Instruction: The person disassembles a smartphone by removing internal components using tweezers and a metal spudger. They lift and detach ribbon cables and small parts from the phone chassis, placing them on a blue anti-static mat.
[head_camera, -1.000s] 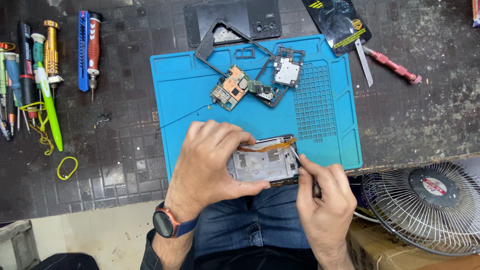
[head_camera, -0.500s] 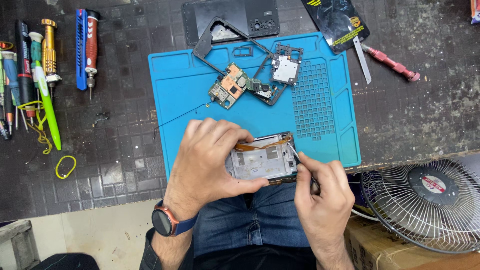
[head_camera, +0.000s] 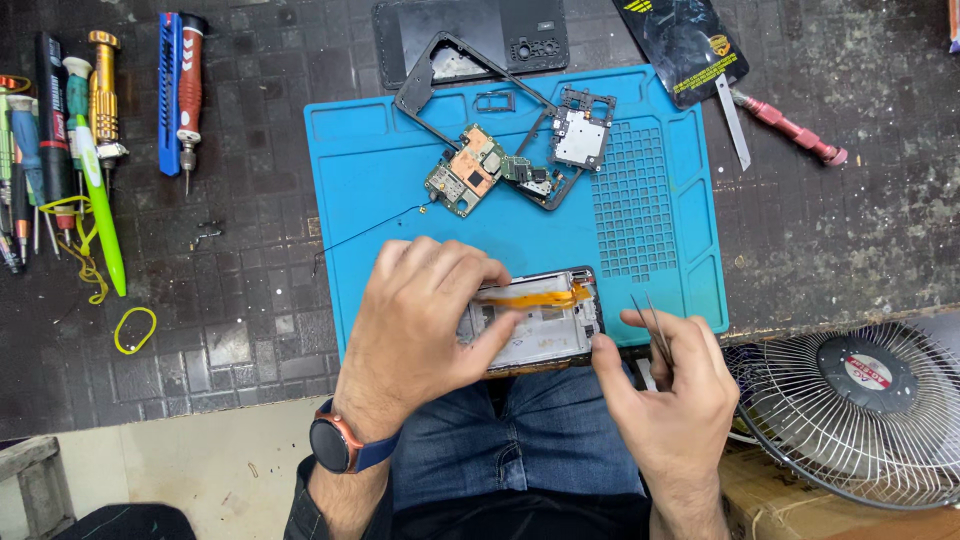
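Phone chassis (head_camera: 545, 325), opened and stripped, sits at the near edge of the blue work mat (head_camera: 380, 170), partly over the table edge above the person's denim-clad lap. Orange flex ribbon (head_camera: 535, 297) runs across its upper part. Left hand (head_camera: 420, 320) lies over the chassis's left half, fingers curled around it, thumb pressed on the inner metal plate, so it grips the chassis. Smartwatch (head_camera: 335, 445) with dark strap on that wrist. Right hand (head_camera: 670, 385) sits just beside the chassis's right end, pinching a pair of thin metal tweezers (head_camera: 652, 325), tips pointing up and away from the phone, not touching it.

Farther up the mat: green and copper circuit board (head_camera: 462, 180) with a thin black wire trailing left, small board piece beside it, black inner frame with a silver shield (head_camera: 575, 140), another black frame (head_camera: 450, 75) tilted over the mat's top edge. Black back cover (head_camera: 500, 30) lies above the mat on the dark tiled table (head_camera: 850, 230). Black pouch (head_camera: 685, 40) upper right, red-handled blade tool (head_camera: 785, 125) next to it. Left side of table: row of screwdrivers (head_camera: 95, 95), blue and red driver (head_camera: 180, 90), green pen-like tool (head_camera: 100, 205), yellow rubber band (head_camera: 135, 330). Wire-guard fan (head_camera: 850, 410) lies lower right, near the right hand
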